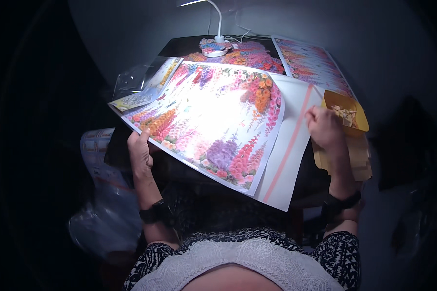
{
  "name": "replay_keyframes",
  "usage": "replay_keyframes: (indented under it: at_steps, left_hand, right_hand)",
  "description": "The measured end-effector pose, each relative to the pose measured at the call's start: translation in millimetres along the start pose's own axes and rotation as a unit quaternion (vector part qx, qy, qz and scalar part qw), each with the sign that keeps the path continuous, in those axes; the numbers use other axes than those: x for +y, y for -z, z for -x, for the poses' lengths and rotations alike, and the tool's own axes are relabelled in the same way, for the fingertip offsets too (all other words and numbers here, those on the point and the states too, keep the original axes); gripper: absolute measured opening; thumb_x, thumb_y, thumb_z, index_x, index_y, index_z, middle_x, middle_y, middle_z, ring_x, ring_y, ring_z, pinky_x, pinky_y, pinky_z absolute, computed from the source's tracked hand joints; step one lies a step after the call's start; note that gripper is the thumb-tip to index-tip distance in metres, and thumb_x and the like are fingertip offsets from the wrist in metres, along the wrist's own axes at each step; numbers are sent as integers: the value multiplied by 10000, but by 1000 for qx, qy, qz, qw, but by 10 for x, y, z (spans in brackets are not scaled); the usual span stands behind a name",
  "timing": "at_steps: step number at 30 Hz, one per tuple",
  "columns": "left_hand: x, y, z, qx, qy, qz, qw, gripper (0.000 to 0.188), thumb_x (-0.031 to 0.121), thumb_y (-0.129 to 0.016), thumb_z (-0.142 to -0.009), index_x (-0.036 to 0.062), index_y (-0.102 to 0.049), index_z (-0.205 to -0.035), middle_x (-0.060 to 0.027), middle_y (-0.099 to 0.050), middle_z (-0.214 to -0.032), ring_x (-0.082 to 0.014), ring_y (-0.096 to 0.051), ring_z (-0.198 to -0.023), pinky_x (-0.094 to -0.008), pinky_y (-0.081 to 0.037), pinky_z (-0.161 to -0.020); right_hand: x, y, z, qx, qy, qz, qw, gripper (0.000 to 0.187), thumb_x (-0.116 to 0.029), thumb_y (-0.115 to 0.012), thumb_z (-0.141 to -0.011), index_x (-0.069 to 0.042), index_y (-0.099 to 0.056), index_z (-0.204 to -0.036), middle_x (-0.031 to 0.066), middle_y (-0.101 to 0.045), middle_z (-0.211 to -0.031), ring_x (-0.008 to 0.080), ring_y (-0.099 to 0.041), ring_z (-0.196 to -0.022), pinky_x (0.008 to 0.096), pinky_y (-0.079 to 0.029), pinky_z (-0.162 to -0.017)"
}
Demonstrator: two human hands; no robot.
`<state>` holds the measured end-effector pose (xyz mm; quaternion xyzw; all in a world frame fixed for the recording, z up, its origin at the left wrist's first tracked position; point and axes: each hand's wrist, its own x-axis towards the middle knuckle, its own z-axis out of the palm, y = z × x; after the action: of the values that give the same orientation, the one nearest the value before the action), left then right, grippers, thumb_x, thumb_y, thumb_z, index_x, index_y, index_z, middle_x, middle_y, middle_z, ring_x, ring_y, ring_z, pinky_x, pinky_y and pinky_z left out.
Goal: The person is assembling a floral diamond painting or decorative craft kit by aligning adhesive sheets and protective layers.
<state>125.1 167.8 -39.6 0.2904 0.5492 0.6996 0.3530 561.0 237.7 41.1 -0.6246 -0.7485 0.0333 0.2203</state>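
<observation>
We pinch the flowered sheet (206, 123) by its near edge in our left hand (141, 147), partly over the counter (185, 45). Our right hand (324, 128) is curled, its grip unclear to us; the nearby pink strip (288, 145) lies to its left, slanting toward us

Lit white gooseneck lamp (219, 39) noted at 12 o'clock; pale cables (248, 35) just beside it. Grey wall (301, 22) at 1 o'clock. Crumpled clear plastic (98, 225) at 8 o'clock.
</observation>
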Motion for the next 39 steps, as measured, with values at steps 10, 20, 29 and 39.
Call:
replay_keyframes:
  at_steps: [10,20,29,39]
  left_hand:
    - [-109,133,0,-5,-12,57,998,365,-22,-522,-841,-102,-521,-1197,-149,-607,-1129,-221,-628,-987,-326,-503,-885]
    - [-13,279,16,-20,8,65,998,388,-5,-544,-866,-102,-491,-1237,-151,-600,-1147,-219,-614,-1003,-346,-488,-908]
    - [44,484,76,-24,46,10,999,285,42,-622,-857,-56,-547,-1114,-122,-643,-1006,-183,-650,-827,-334,-551,-741]
    - [295,636,-265,122,-23,-37,992,329,302,-648,-893,-26,-646,-866,-70,-643,-807,-102,-581,-732,-264,-451,-660]
  right_hand:
    - [-309,-322,12,60,436,96,893,327,-15,-572,-765,6,-603,-1090,184,-573,-1211,300,-573,-999,412,-479,-864]
    - [-239,-871,-549,-36,218,61,973,495,-169,-545,-880,32,-445,-1321,273,-438,-1352,392,-494,-1157,438,-381,-1010]
    - [-24,-485,82,-62,268,-36,961,421,7,-546,-800,78,-502,-1213,285,-370,-1390,446,-425,-1225,450,-370,-1026]
    - [-75,-62,991,-70,-153,-143,975,312,-136,-559,-909,84,-572,-1131,167,-612,-847,256,-645,-669,353,-535,-633]
